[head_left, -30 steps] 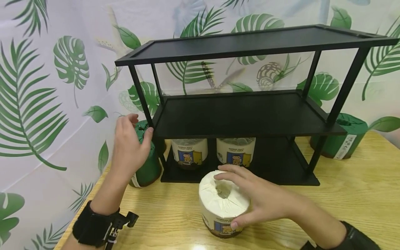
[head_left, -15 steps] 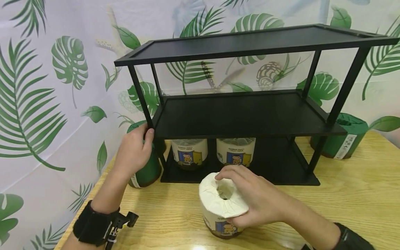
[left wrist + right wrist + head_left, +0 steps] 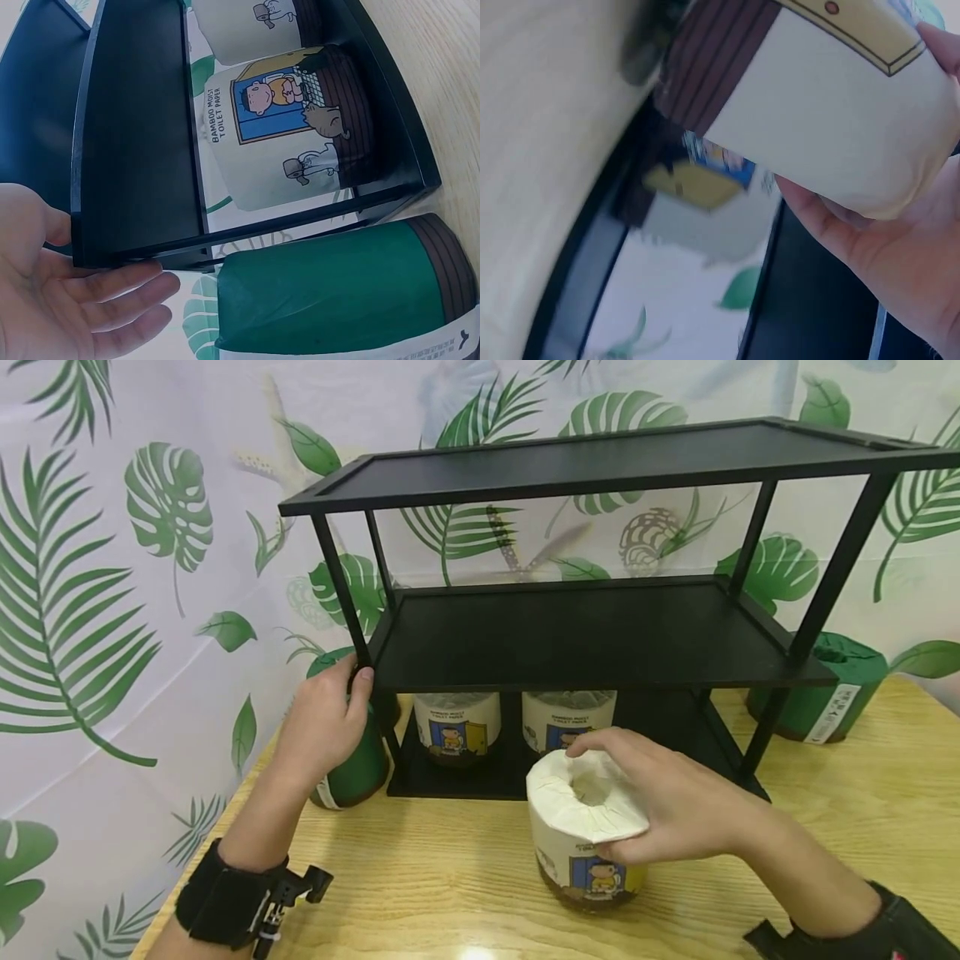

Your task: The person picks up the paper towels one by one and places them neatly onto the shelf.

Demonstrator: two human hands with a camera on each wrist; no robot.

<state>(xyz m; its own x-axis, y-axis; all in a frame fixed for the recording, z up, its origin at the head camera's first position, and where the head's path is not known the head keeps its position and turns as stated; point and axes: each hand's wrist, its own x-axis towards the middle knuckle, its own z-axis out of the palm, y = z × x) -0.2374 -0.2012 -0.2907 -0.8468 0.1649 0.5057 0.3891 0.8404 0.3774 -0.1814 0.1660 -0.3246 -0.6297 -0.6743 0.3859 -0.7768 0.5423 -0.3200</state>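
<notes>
My right hand [image 3: 678, 806] grips a cream-wrapped toilet paper roll [image 3: 585, 806] at its upper edge, thumb on the near side and fingers across the far rim. In the right wrist view the roll [image 3: 825, 105] looks raised and tilted off the table. With my left hand [image 3: 322, 714] I hold the front left corner of a black three-tier shelf [image 3: 592, 639] at its middle board. The left wrist view has the thumb on one side of that board and the fingers [image 3: 124, 289] on the other. Two matching rolls [image 3: 456, 727] stand on the bottom tier.
A green-wrapped roll [image 3: 360, 764] stands left of the shelf, beside my left hand. Another green roll [image 3: 832, 685] is at the shelf's right. Everything stands on a wooden table [image 3: 420, 877] before a leaf-print cloth [image 3: 187, 652].
My left hand has closed onto the shelf corner. My right hand has tightened on the toilet paper roll and carried it right and slightly up.
</notes>
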